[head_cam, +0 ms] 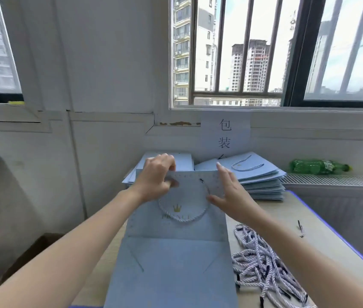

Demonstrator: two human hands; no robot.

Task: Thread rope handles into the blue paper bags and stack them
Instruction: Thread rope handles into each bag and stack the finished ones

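While the left hand [157, 176] has its grip pinched on the pale blue bag's [173, 252] top edge, the right hand [229, 192] rests flat, fingers straight; white rope handle [183, 215] loops round a gold crown.

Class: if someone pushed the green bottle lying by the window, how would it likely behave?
The green bottle lies on its side, so it would probably roll. It looks like thin plastic, likely light for its size. How full it is cannot be told.

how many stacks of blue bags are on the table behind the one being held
2: one stack behind the left hand, one stack at right, topped by a handled bag. The held bag may hide more.
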